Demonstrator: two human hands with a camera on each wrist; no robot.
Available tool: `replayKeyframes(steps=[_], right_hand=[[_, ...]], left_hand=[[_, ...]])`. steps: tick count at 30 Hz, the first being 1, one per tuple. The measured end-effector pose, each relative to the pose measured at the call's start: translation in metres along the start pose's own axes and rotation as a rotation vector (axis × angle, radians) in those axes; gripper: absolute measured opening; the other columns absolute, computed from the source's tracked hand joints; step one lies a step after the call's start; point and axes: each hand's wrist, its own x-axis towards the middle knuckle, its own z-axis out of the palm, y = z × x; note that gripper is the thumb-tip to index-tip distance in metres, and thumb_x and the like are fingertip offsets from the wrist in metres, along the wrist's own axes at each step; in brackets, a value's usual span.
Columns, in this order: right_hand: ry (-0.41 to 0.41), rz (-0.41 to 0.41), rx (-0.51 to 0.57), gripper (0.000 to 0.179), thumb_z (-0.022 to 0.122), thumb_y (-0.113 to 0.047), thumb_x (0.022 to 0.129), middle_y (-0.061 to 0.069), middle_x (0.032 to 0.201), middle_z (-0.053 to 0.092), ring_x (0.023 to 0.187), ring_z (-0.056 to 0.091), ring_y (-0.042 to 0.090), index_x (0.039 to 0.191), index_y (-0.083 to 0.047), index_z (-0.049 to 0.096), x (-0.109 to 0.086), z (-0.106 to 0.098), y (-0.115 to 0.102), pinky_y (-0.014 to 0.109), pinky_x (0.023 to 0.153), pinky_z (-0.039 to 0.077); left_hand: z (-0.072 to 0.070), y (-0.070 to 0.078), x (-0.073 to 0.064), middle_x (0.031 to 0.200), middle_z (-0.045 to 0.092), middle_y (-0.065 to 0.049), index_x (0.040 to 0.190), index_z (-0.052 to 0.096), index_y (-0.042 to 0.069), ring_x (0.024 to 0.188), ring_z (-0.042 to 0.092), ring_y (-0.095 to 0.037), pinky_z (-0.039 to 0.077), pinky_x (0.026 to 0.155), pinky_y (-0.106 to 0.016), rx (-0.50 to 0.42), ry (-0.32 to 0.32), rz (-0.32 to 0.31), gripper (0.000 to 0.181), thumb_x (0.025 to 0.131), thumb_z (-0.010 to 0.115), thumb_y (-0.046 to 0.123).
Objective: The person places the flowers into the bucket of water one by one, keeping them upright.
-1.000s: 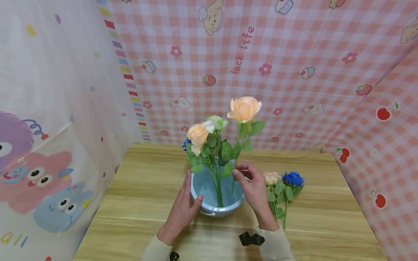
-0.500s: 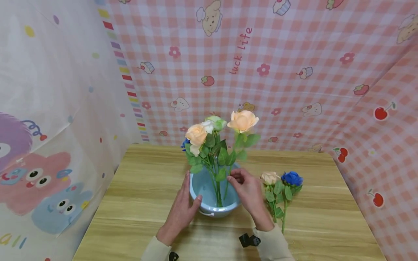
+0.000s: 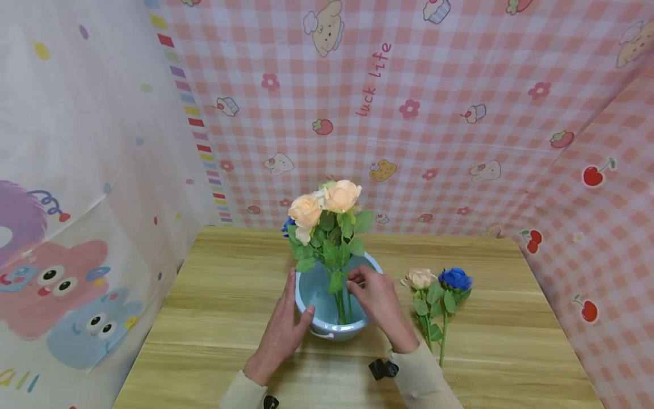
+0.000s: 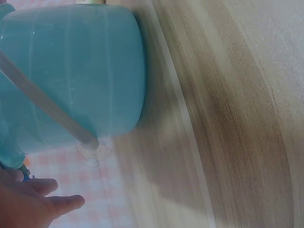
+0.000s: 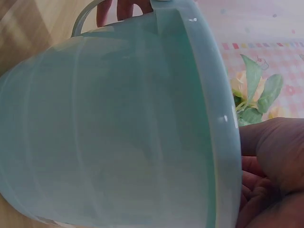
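A light blue bucket (image 3: 333, 332) stands on the table with several artificial roses upright in it. My left hand (image 3: 280, 329) rests along its left rim, fingers straight and thumb near the front. In the left wrist view, the left hand (image 4: 35, 199) shows beside the bucket wall (image 4: 76, 71). My right hand (image 3: 375, 298) pinches the stem of a peach rose (image 3: 342, 196) inside the right part of the bucket. Another peach rose (image 3: 305, 210) leans left, with a blue rose (image 3: 287, 227) partly hidden behind it. In the right wrist view, the right hand's fingertips are hidden by the bucket rim (image 5: 225, 118).
A pale peach rose (image 3: 420, 278) and a blue rose (image 3: 456, 279) lie on the wooden table (image 3: 214, 295) to the right. A pink checked cloth (image 3: 409, 68) hangs behind, and a white printed cloth (image 3: 102, 142) hangs at the left.
My right hand has lowered the peach rose and moved it left into the bucket, bringing its bloom beside the others. The left hand stays at the bucket's rim.
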Motion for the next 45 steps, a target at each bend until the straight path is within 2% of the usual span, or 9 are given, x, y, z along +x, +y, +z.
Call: replayKeyframes(steps=[6, 18, 24, 35, 41, 45], right_hand=[[-0.048, 0.018, -0.048, 0.005, 0.078, -0.009, 0.088, 0.001, 0.081, 0.074, 0.073, 0.068, 0.015, 0.091, -0.007, 0.074, 0.01, 0.005, -0.003, 0.039, 0.072, 0.055], [-0.174, 0.075, -0.098, 0.008, 0.079, -0.004, 0.087, 0.002, 0.08, 0.071, 0.069, 0.064, 0.013, 0.087, -0.006, 0.071, 0.026, 0.013, -0.008, 0.03, 0.061, 0.055], [-0.203, 0.059, -0.136, 0.008, 0.08, -0.006, 0.087, 0.001, 0.081, 0.071, 0.067, 0.061, 0.013, 0.087, -0.008, 0.071, 0.029, 0.018, -0.004, 0.029, 0.06, 0.051], [-0.236, 0.087, -0.151, 0.01, 0.079, -0.007, 0.088, 0.0, 0.076, 0.067, 0.064, 0.057, 0.013, 0.084, -0.008, 0.07, 0.032, 0.018, -0.002, 0.027, 0.056, 0.046], [-0.24, 0.084, -0.157, 0.008, 0.079, -0.008, 0.089, 0.002, 0.079, 0.069, 0.065, 0.059, 0.013, 0.084, -0.007, 0.072, 0.031, 0.019, -0.004, 0.028, 0.058, 0.049], [-0.242, 0.089, -0.162, 0.009, 0.079, -0.011, 0.09, 0.006, 0.087, 0.074, 0.071, 0.064, 0.015, 0.092, -0.004, 0.075, 0.028, 0.018, -0.006, 0.032, 0.063, 0.055]], left_hand=[[-0.001, 0.0, 0.0, 0.173, 0.008, -0.011, 0.167, 0.004, 0.01, 0.155, 0.021, -0.038, 0.026, 0.121, -0.057, -0.003, -0.004, -0.01, 0.082, 0.107, 0.047, 0.045], [-0.001, 0.0, 0.002, 0.173, 0.007, -0.009, 0.168, 0.003, 0.012, 0.156, 0.02, -0.035, 0.025, 0.122, -0.054, -0.018, -0.014, -0.03, 0.083, 0.107, 0.048, 0.046], [-0.001, 0.001, 0.002, 0.173, 0.007, -0.009, 0.168, 0.003, 0.012, 0.155, 0.02, -0.035, 0.025, 0.121, -0.054, -0.018, -0.009, -0.021, 0.083, 0.107, 0.05, 0.045], [-0.001, 0.001, 0.003, 0.173, 0.008, -0.01, 0.168, 0.002, 0.013, 0.155, 0.022, -0.037, 0.026, 0.121, -0.055, -0.021, -0.007, -0.019, 0.084, 0.106, 0.049, 0.046], [-0.001, 0.001, 0.002, 0.173, 0.008, -0.009, 0.168, 0.003, 0.013, 0.155, 0.022, -0.036, 0.026, 0.121, -0.055, -0.022, -0.007, -0.023, 0.084, 0.106, 0.049, 0.046], [-0.001, 0.001, 0.0, 0.173, 0.008, -0.009, 0.168, 0.004, 0.011, 0.155, 0.022, -0.037, 0.026, 0.121, -0.056, -0.022, -0.002, -0.015, 0.083, 0.106, 0.048, 0.046]])
